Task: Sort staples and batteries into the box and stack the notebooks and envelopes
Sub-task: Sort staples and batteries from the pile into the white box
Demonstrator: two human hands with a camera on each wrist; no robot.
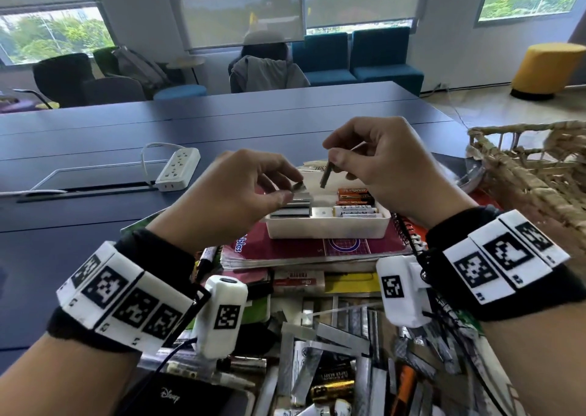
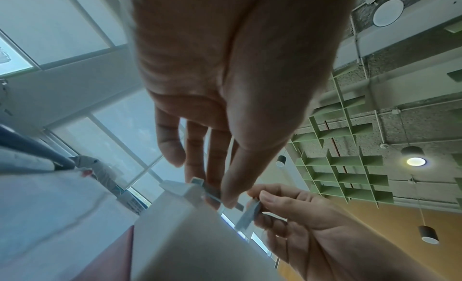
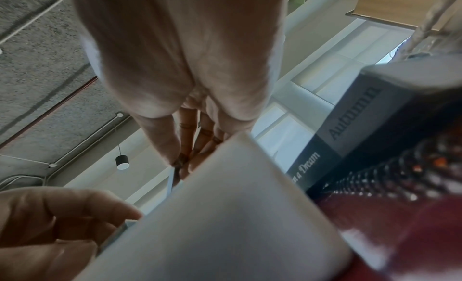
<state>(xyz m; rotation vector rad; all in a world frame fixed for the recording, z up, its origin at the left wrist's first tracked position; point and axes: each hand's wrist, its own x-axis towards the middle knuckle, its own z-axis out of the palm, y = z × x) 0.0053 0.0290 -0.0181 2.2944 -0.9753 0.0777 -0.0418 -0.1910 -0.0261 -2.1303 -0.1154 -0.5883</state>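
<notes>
Head view showed a loose heap of staple strips (image 1: 336, 336) and batteries (image 1: 333, 388) nearest me. Beyond it the white box (image 1: 326, 226) sat on a maroon notebook (image 1: 285, 250), with staples stacked in its left part and batteries (image 1: 356, 211) in its right. Over the box, my left hand (image 1: 241, 190) pinched a short staple strip (image 1: 298, 187) between thumb and fingertips, and my right hand (image 1: 380, 168) pinched another strip (image 1: 326, 176) hanging on end. Farther off lay a power strip (image 1: 177, 169) and a woven basket (image 1: 539, 168).
</notes>
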